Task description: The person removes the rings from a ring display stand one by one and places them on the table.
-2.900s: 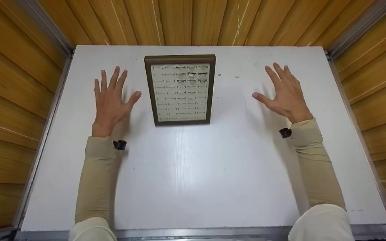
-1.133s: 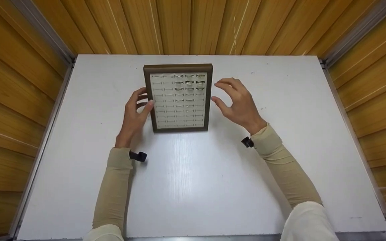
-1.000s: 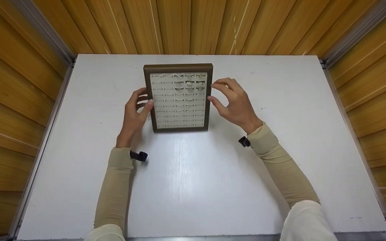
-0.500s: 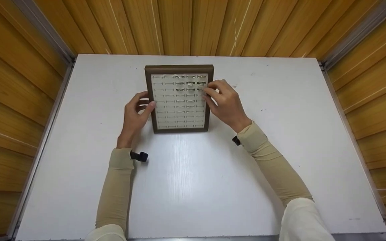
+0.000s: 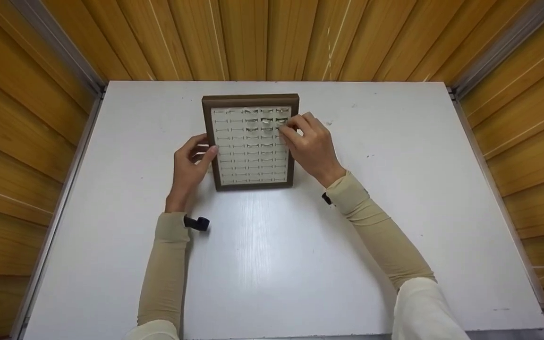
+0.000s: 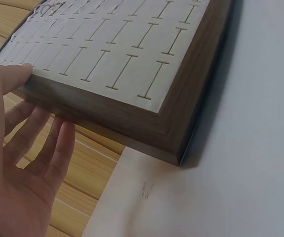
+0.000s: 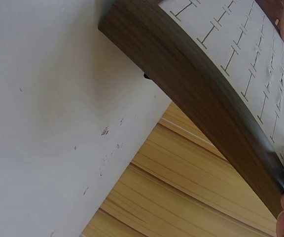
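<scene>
One white slotted board [image 5: 245, 157], brown-framed

My left hand [image 5: 189, 163] holds the board [image 5: 253, 100] by its left edge: brown frame, white slotted panel, standing on a short edge. Silvery rings [image 5: 266, 121] sit in upper slots, where my right hand [image 5: 313, 145] touches, hiding whether it pinches one.

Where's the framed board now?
In the head view, the framed board stands on the white table, slightly left of centre, between the left hand and right hand.
</scene>
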Available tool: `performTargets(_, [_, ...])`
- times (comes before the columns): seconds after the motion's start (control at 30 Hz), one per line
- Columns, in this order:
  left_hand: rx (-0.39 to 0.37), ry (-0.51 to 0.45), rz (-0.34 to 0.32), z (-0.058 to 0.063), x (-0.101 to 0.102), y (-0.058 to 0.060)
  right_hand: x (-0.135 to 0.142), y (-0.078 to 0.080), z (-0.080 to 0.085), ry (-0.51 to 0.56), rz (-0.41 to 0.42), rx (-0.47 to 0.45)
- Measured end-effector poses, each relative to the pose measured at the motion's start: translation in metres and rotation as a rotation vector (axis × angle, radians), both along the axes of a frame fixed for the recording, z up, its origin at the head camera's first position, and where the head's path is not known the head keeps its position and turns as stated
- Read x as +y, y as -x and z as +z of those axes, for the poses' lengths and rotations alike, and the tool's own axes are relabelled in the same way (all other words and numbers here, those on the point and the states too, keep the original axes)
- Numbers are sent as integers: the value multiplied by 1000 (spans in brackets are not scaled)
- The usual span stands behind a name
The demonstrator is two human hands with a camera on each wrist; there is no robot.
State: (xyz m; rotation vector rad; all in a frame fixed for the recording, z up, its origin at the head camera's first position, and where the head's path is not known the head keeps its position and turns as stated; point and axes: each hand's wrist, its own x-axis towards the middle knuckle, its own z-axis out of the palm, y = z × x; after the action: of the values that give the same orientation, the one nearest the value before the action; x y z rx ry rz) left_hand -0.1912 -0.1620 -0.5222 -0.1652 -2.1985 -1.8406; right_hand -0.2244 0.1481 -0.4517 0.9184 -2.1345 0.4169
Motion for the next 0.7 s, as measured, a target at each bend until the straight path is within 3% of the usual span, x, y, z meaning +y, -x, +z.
performTargets(0.33, [21, -5, 2, -4, -2, 0, -2, -1, 3, 16, 51, -70])
performTargets(0.7, [-6, -19, -3, -3, -2, 2, 1, -3, 6, 26, 90, -170])
